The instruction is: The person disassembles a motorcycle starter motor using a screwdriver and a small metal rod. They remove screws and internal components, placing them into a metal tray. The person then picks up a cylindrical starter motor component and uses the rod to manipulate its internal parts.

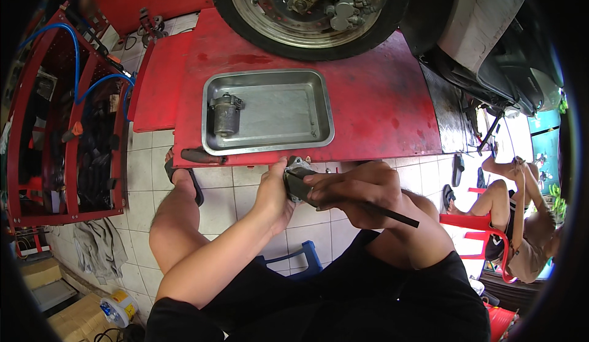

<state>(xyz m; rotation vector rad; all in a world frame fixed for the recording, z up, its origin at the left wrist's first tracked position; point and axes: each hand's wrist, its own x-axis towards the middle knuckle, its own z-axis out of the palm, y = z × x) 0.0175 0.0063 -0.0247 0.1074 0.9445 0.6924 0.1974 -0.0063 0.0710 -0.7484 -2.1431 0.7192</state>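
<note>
My left hand (274, 193) is closed around a small silvery metal part (297, 161), held just off the front edge of the red bench. My right hand (362, 191) grips a dark flat strip (392, 214); its wider end lies against the metal part, and its narrow end sticks out below my fingers. Whether the strip is a file or abrasive sheet, I cannot tell. Beyond my hands stands a shallow metal tray (270, 147), with a cylindrical motor (227, 118) at its left side. My fingers hide much of the small part.
A dark-handled tool (201, 156) lies at the bench's (380, 108) front edge. Above the bench is a motorcycle wheel (307, 52). A red shelf rack (70, 158) with a blue hose (76, 66) stands left. At right another person (524, 219) sits on a red chair (498, 250).
</note>
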